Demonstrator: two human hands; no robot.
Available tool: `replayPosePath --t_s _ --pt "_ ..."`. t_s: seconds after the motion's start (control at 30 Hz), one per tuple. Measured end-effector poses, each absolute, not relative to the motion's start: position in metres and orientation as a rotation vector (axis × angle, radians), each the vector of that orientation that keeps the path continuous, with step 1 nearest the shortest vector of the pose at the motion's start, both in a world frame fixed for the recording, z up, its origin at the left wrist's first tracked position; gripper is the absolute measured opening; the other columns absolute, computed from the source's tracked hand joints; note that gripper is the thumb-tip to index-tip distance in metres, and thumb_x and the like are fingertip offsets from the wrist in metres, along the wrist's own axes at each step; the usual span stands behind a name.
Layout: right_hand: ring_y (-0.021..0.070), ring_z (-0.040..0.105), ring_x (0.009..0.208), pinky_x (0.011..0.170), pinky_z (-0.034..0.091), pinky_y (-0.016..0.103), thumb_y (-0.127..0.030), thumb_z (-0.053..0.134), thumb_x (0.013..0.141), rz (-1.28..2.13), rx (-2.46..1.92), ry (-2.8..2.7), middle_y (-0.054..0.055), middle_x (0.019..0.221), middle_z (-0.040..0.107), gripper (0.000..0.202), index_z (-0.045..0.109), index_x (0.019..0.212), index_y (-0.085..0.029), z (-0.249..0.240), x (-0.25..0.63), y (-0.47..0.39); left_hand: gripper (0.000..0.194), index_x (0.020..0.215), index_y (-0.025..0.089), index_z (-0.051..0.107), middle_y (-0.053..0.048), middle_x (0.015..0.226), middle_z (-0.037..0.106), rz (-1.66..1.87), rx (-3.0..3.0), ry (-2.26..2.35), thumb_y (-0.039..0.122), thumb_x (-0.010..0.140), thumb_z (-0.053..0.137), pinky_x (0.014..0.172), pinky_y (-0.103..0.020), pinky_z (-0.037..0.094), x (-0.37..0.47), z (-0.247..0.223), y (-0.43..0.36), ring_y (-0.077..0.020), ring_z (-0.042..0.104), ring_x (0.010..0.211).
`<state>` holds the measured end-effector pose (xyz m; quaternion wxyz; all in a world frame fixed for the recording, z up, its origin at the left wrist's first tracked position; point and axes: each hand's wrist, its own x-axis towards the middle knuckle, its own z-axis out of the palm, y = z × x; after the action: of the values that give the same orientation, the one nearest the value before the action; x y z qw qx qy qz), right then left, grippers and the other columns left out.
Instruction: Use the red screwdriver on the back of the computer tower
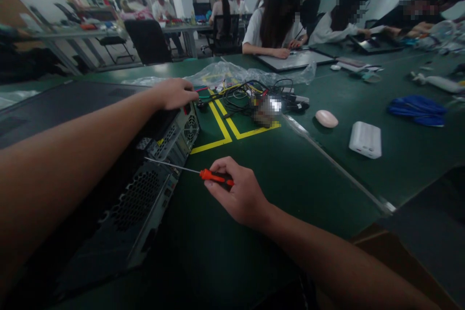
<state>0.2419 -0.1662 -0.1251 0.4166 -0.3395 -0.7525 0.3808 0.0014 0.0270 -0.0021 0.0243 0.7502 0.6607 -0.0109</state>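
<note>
A black desktop computer case point(119, 247) lies on its side at the left, its metal rear panel with vents, fan grille and ports facing right. My left hand point(174, 93) grips the far top corner of the case, its fingers curled over the edge beside the small fan. In my right hand point(241, 193) is a screwdriver point(214, 176) with an orange and black handle, held in closed fingers. Its long thin shaft points left, and the tip reaches the rear panel near the slot covers. Whether the tip sits in a screw I cannot tell.
Tangled cables point(241, 99) and clear plastic wrap point(218, 71) lie beyond the case on the green table point(283, 179). To the right are a pink computer mouse point(326, 118), a white power block point(365, 139) and a blue cloth bundle point(417, 110). Other people work across the table.
</note>
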Motion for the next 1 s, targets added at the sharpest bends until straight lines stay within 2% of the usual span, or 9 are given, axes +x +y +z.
replayPosePath --t_s 0.17,0.4,0.6,0.7,0.83,1.0 --pt "0.0161 0.065 0.075 0.072 0.05 0.031 -0.033 0.076 0.103 0.924 -0.866 -1.899 0.003 0.098 0.079 0.013 0.07 0.108 -0.023 -0.1245 0.2427 -0.1654 0.075 0.145 0.025 0.084 -0.015 0.137 0.084 0.017 2.312 2.053 0.063 0.09 0.05 0.11 -0.05 0.057 -0.0004 -0.0036 0.0243 -0.042 0.075 0.128" --pt "0.0164 0.067 0.077 0.072 0.051 0.029 -0.028 0.079 0.103 0.833 -0.818 -1.89 0.002 0.095 0.079 0.008 0.076 0.107 -0.022 -0.1245 0.2448 -0.1648 0.066 0.142 0.023 0.084 -0.017 0.135 0.085 0.111 2.365 2.027 0.054 0.092 0.054 0.112 -0.051 0.057 -0.0004 -0.0051 0.0232 -0.0418 0.075 0.127" --pt "0.0176 0.069 0.079 0.074 0.05 0.031 -0.032 0.07 0.111 0.804 -0.812 -1.951 0.004 0.093 0.078 0.017 0.08 0.109 -0.019 -0.1205 0.2454 -0.1645 0.068 0.147 0.022 0.08 -0.017 0.143 0.082 0.12 2.357 2.024 0.052 0.092 0.055 0.114 -0.049 0.056 -0.0029 -0.006 0.025 -0.0401 0.074 0.131" --pt "0.0165 0.067 0.075 0.072 0.049 0.03 -0.035 0.071 0.111 0.856 -0.799 -1.942 0.003 0.093 0.078 0.015 0.077 0.111 -0.02 -0.1231 0.2445 -0.1652 0.068 0.147 0.02 0.08 -0.019 0.145 0.081 0.133 2.365 2.014 0.051 0.092 0.055 0.116 -0.053 0.056 -0.0042 -0.0065 0.026 -0.0424 0.074 0.133" --pt "0.0138 0.061 0.068 0.067 0.047 0.029 -0.032 0.078 0.102 0.917 -0.79 -1.901 -0.001 0.092 0.077 0.02 0.068 0.117 -0.023 -0.1269 0.2443 -0.1654 0.067 0.147 0.021 0.081 -0.019 0.144 0.082 0.125 2.358 2.023 0.05 0.092 0.056 0.116 -0.055 0.056 -0.0041 -0.0073 0.026 -0.0428 0.074 0.132" --pt "0.0142 0.061 0.073 0.068 0.046 0.029 -0.028 0.074 0.102 0.9 -0.781 -1.901 0.0 0.094 0.076 0.012 0.065 0.109 -0.025 -0.126 0.2449 -0.1645 0.069 0.149 0.017 0.08 -0.021 0.149 0.081 0.096 2.363 2.045 0.052 0.097 0.051 0.117 -0.053 0.056 -0.004 -0.0086 0.0269 -0.0445 0.074 0.135"
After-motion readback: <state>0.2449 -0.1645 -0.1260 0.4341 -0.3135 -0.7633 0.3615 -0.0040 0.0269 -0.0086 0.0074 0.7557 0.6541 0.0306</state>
